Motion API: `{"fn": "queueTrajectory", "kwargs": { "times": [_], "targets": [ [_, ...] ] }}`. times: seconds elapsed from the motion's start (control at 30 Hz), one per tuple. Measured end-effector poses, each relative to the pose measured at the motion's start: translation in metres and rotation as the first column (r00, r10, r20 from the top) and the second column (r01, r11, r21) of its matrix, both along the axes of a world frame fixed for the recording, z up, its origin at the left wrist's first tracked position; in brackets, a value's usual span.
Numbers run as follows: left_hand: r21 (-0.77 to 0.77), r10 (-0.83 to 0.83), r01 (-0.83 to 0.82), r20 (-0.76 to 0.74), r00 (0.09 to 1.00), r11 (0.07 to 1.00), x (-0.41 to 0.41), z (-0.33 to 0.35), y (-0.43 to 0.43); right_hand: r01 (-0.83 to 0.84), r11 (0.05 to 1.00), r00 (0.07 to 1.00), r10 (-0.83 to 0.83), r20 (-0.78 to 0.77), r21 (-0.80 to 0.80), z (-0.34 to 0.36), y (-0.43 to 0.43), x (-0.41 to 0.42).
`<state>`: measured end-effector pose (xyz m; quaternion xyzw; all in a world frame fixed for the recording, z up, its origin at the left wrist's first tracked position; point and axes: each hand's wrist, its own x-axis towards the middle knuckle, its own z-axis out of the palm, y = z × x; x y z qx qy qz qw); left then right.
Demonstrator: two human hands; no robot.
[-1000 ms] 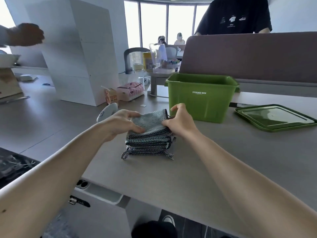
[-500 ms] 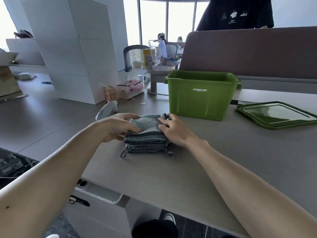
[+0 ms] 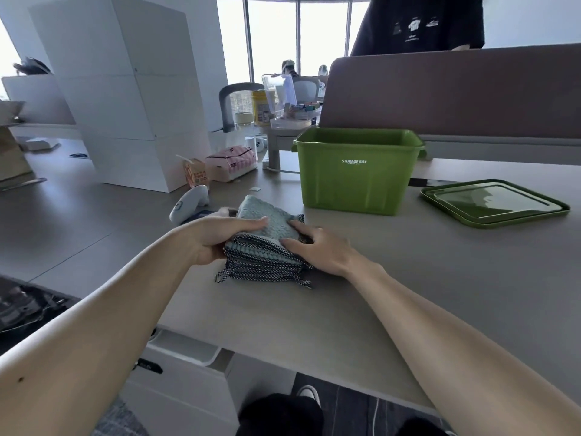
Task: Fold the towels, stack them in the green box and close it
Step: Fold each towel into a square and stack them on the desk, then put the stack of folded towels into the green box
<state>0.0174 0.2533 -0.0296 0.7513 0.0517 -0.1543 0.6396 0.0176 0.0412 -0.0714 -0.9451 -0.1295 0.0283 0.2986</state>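
A stack of folded light-blue towels (image 3: 267, 250) with dark dotted edging lies on the table in front of the green box. My left hand (image 3: 217, 237) grips the stack's left side, thumb on top and fingers under its edge. My right hand (image 3: 317, 247) lies flat on the stack's right side, pressing on it. The green storage box (image 3: 355, 177) stands open just behind the towels; its inside is hidden by the front wall. Its green lid (image 3: 493, 202) lies flat on the table to the right.
A white handheld device (image 3: 188, 204) lies left of the towels. Further back stand a drink carton (image 3: 195, 176), a pink tissue pack (image 3: 231, 162) and a white cabinet (image 3: 125, 96). A brown partition (image 3: 456, 92) runs behind the box, with a person in a black shirt (image 3: 421, 23) beyond it.
The stack's lifted top edge has been laid back down. My right hand has shifted from that edge to lying flat on the stack's right side; my left hand stays on the left side.
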Motion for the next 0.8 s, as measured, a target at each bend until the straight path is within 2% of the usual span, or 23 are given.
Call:
{"fn": "queueTrajectory", "kwargs": {
  "times": [0.13, 0.27, 0.33, 0.43, 0.5, 0.6, 0.67, 0.8],
  "targets": [
    [-0.108, 0.031, -0.022, 0.082, 0.996, 0.994, -0.01, -0.002, -0.016, 0.009, 0.998, 1.0, -0.008, -0.015, 0.064, -0.004, -0.009, -0.008],
    [-0.218, -0.023, 0.066, 0.192, 0.981, 0.974, -0.025, -0.004, -0.029, 0.032, 0.938, 0.997, -0.008, -0.073, 0.344, -0.001, -0.028, -0.026],
    [-0.238, -0.053, 0.116, 0.256, 0.965, 0.964, -0.033, 0.0, -0.039, 0.053, 0.84, 0.996, -0.007, -0.087, 0.54, 0.0, -0.039, -0.036],
    [-0.268, -0.11, 0.202, 0.323, 0.94, 0.942, -0.044, 0.009, -0.057, 0.129, 0.574, 0.979, 0.056, -0.195, 0.809, 0.006, -0.052, -0.048],
    [-0.273, -0.154, 0.264, 0.366, 0.918, 0.925, -0.051, 0.016, -0.069, 0.191, 0.4, 0.96, 0.116, -0.256, 0.896, 0.014, -0.06, -0.055],
    [-0.264, -0.217, 0.351, 0.428, 0.877, 0.898, -0.059, 0.028, -0.087, 0.25, 0.223, 0.93, 0.215, -0.298, 0.942, 0.032, -0.071, -0.073],
    [-0.272, -0.237, 0.386, 0.451, 0.86, 0.882, -0.065, 0.036, -0.096, 0.247, 0.168, 0.954, 0.132, -0.27, 0.954, 0.044, -0.08, -0.084],
    [-0.338, -0.192, 0.37, 0.458, 0.868, 0.865, -0.072, 0.048, -0.114, 0.167, 0.194, 0.985, -0.076, -0.155, 0.967, 0.062, -0.095, -0.092]
  ]
}}
